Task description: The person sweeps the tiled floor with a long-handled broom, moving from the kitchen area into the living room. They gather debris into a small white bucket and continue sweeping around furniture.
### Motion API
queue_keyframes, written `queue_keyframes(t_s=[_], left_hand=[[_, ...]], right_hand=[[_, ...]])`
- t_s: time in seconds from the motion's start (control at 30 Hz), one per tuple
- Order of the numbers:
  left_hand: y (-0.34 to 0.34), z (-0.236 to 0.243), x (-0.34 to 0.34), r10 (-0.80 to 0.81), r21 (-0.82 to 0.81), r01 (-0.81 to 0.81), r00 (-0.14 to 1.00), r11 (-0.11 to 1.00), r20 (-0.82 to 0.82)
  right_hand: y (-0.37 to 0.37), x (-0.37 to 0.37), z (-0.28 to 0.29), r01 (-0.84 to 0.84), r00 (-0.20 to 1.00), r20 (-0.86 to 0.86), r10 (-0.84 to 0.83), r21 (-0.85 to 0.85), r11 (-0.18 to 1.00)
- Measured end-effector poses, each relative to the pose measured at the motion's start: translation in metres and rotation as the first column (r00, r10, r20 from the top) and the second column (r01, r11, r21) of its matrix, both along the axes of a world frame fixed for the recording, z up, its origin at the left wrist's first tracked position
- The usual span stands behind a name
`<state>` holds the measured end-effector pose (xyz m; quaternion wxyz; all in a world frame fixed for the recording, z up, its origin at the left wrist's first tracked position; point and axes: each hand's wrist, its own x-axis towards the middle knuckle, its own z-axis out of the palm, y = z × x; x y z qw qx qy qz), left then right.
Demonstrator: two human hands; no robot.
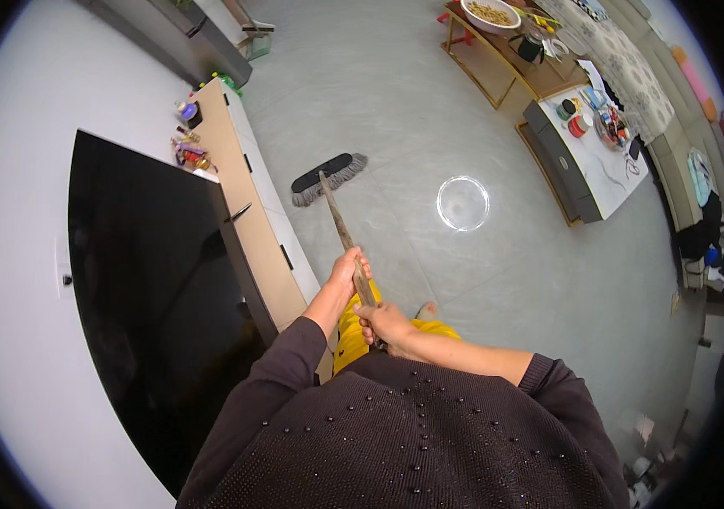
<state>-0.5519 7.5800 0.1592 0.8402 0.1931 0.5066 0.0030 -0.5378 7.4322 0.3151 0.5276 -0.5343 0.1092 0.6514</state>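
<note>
A long wooden-handled broom point(341, 225) slants away from my body toward the floor. Its black head point(319, 173) with grey bristles rests on the grey floor, near the low cabinet. My left hand point(351, 268) is closed round the middle of the handle. Lower down, close to my waist, my right hand point(386, 324) grips the handle's near end. The tip of the handle below the right hand is mostly hidden.
A low cabinet point(253, 206) runs along the left, with a large black screen point(150, 297) beside it. At the far right stand a coffee table point(561, 168) with jars and small items, and a sofa point(676, 157). A bright light reflection marks the floor point(464, 284).
</note>
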Motion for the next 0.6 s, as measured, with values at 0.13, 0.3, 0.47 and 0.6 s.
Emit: queue_keyframes(t_s=[0.13,0.3,0.47,0.6], left_hand=[[0.05,-0.011,0.049,-0.003,-0.004,0.003,1.0,1.0,-0.002],[0.141,-0.022,0.124,-0.068,0.012,0.069,0.997,0.998,-0.043],[0.258,-0.056,0.225,-0.003,0.058,-0.002,0.996,0.998,0.086],[0.263,-0.043,0.254,-0.001,0.014,-0.003,0.969,1.0,0.248]], right_hand=[[0.048,0.042,-0.015,0.092,0.996,-0.014,-0.092,-0.03,0.995],[0.138,0.103,-0.037,0.153,0.985,0.088,-0.151,-0.014,0.988],[0.245,0.199,-0.074,-0.002,0.969,0.248,-0.008,0.042,0.999],[0.244,0.233,-0.045,-0.102,0.922,0.371,0.113,-0.05,0.994]])
